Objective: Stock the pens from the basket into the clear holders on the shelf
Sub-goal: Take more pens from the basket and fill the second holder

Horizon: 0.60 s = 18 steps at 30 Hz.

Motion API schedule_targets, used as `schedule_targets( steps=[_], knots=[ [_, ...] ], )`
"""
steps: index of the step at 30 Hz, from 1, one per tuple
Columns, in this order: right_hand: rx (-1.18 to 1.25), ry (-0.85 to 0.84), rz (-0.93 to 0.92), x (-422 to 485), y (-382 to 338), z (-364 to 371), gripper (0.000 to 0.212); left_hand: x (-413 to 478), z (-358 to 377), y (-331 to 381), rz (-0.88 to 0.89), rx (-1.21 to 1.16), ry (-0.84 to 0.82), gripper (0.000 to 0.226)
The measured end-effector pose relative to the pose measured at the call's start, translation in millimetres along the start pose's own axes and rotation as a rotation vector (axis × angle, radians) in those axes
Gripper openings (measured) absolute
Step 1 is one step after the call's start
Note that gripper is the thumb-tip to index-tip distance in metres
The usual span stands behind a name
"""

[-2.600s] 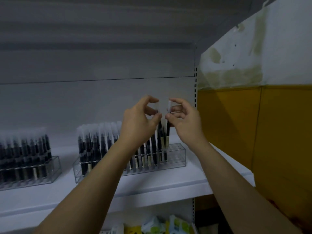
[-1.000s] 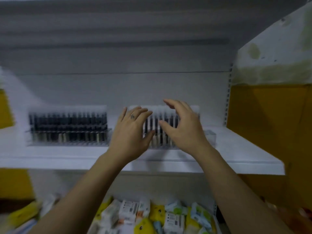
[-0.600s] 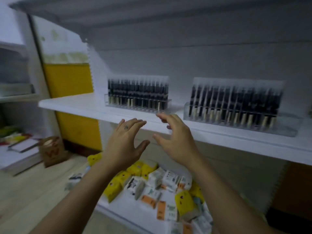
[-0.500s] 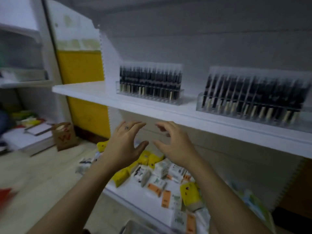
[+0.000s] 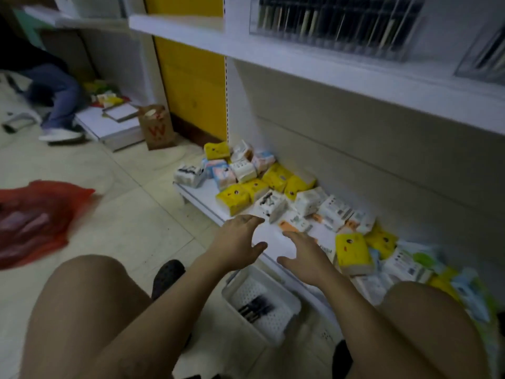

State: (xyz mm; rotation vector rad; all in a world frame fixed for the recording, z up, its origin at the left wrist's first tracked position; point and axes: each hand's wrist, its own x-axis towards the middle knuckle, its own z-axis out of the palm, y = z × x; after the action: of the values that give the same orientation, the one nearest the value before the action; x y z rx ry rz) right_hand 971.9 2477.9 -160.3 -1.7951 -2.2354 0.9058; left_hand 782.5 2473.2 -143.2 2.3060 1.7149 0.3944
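Pens [image 5: 254,309], dark-bodied and only a few, lie loose on the bottom of a white perforated basket [image 5: 269,328]. It stands on the tiled floor between the person's bare knees [image 5: 82,310], just beside the front edge of the low shelf [image 5: 196,192]. Both hands hover above the basket and hold nothing. The left hand [image 5: 237,242] is spread palm-down with fingers straight and thumb out. The right hand [image 5: 306,255], near it, is equally loose and empty, its fingers reaching over the low shelf's bare white surface. Small packets [image 5: 233,198], yellow, white and pale blue, are heaped along that shelf against the back panel. Higher up, on the upper shelf [image 5: 300,64], a clear holder [image 5: 336,26] stands filled with upright dark pens, and a second holder [image 5: 483,58] is cut off by the right edge. A dark shoe [image 5: 166,277] shows beside the left forearm. Further left on the floor lie a red plastic bag [image 5: 35,214], blurred, and a brown paper bag [image 5: 157,127]. Another person's leg [image 5: 60,97] in blue trousers is at the far left.
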Motion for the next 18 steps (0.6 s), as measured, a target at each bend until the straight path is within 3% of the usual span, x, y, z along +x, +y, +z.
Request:
schedule_targets(
  steps=[9,14,18],
  knots=[
    [0.124,-0.168,0.173,29.9,33.6,55.4,0.064,6.1,95.0,-25.8,-0.192,-0.082,-0.274,0.059],
    [0.226,-0.334,0.376,38.3,66.3,92.3,0.06,9.5,144.9,-49.0,-0.324,-0.174,-0.43,0.058],
    [0.299,-0.341,0.503,64.7,85.5,111.3,0.055,13.0,189.3,-65.4,-0.383,-0.216,-0.559,0.055]
  ],
)
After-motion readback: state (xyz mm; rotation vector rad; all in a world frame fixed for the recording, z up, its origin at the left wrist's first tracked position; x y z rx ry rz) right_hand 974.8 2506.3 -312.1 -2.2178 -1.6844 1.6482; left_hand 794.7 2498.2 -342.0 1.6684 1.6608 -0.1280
